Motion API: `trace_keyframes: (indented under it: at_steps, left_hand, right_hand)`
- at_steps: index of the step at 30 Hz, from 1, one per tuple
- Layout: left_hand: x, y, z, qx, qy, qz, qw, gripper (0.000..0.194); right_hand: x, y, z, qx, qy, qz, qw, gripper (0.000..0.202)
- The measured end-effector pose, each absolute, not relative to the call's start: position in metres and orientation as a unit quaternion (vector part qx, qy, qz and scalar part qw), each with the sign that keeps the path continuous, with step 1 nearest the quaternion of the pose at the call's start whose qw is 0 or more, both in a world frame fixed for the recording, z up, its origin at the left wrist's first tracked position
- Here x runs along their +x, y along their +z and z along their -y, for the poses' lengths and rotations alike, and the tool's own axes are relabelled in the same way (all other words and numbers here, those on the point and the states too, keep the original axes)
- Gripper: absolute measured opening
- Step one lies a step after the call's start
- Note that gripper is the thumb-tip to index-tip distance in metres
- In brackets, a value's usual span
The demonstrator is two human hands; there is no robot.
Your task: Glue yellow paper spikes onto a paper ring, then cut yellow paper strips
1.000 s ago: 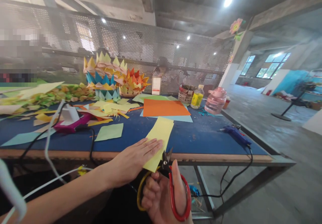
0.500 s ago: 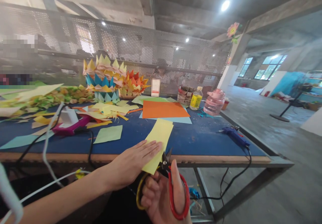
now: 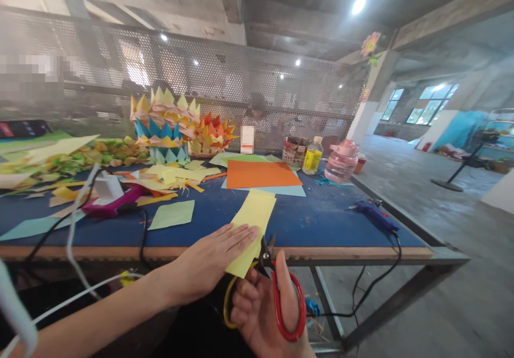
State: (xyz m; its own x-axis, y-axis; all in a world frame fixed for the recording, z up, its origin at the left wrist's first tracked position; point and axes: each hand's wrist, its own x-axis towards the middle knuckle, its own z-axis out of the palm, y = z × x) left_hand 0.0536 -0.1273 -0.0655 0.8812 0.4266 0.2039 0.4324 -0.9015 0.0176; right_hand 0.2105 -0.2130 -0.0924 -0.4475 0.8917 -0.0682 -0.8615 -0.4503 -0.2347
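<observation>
My left hand (image 3: 217,256) lies with its fingers stretched flat on a yellow paper strip (image 3: 255,208); its thumb is hidden. The strip's lower end hangs over the table's front edge. My right hand (image 3: 261,307) grips scissors (image 3: 301,310) with one red and one yellow handle loop, thumb through the red loop and fingers curled at the yellow one. The scissor blades stand apart, close to the strip's right edge; whether they touch it I cannot tell.
Beyond the strip lie orange paper sheets (image 3: 265,174), with a bottle (image 3: 312,157) and pink jug (image 3: 341,162) behind. A blue glue gun (image 3: 377,216) rests at right. Paper scraps, folded paper crowns (image 3: 163,133), a green sheet (image 3: 172,215) and cables (image 3: 145,240) occupy the left.
My right hand and the scissors have shifted slightly to the right and up. My left hand keeps its place on the yellow paper strip.
</observation>
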Motion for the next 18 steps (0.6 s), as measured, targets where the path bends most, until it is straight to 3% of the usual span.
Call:
trace_keyframes:
  at_steps: [10,18]
  left_hand:
    - [0.05,-0.062,0.128,-0.974,-0.1,0.205,-0.002,0.07]
    - [0.039,-0.052,0.153,-0.968,-0.069,0.24,-0.034,0.067]
  right_hand:
    - [0.216,-0.094,0.219,-0.103,0.841,0.082,0.525,0.055]
    - [0.206,-0.095,0.226,-0.114,0.863,0.114,0.479,0.055]
